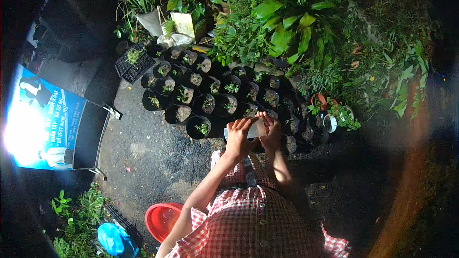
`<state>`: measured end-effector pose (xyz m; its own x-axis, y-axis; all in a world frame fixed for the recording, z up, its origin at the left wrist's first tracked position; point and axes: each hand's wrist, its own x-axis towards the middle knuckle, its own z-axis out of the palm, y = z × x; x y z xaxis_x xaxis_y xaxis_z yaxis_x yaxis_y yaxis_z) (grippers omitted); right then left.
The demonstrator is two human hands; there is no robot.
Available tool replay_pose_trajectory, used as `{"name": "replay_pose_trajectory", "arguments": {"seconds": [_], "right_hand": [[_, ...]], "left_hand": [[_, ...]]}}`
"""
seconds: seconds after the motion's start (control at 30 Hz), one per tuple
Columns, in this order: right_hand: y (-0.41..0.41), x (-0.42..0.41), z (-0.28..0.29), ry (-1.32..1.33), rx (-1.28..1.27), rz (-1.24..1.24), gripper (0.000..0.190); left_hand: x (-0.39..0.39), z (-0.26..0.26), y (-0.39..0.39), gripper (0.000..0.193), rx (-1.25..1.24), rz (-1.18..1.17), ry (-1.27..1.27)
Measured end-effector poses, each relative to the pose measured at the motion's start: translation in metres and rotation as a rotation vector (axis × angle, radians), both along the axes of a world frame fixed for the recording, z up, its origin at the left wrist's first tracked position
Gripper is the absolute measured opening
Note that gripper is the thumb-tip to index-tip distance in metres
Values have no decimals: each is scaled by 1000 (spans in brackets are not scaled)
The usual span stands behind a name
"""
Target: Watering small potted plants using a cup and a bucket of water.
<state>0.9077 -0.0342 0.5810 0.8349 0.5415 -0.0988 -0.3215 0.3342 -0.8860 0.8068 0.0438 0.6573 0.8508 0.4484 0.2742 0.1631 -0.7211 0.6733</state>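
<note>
Both hands hold one whitish translucent container (255,131) in front of my waist. My left hand (237,138) grips its left side, with fingers over its upper edge. On its right side my right hand (271,134) holds on, partly in shadow, the fingertips near the upper right corner. What the container holds is hidden. Just beyond the hands stand several black nursery pots with seedlings; one such pot (198,127) is left of my left hand.
A black plastic crate (123,68) with greenery stands at the far left of the pots. Dense plants (283,28) border the far side. A red plastic basin (155,218) lies at lower left, near a blue plastic bag (110,238). A lit signboard (68,125) stands at left.
</note>
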Motion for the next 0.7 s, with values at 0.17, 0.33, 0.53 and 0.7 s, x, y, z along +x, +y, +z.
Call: {"name": "replay_pose_trajectory", "arguments": {"seconds": [0.17,0.33,0.53,0.7], "right_hand": [[0,-1,-13,112,209,-35,24],[14,-13,-25,-300,-56,80,63],[26,-18,-31,-270,39,114,80],[28,-21,-40,-409,228,21,65]], "left_hand": [[7,-2,10,60,73,-63,20],[-6,-15,32,60,73,-68,75],[-9,-18,44,61,121,-77,97],[-6,-21,46,62,118,-109,95]]}}
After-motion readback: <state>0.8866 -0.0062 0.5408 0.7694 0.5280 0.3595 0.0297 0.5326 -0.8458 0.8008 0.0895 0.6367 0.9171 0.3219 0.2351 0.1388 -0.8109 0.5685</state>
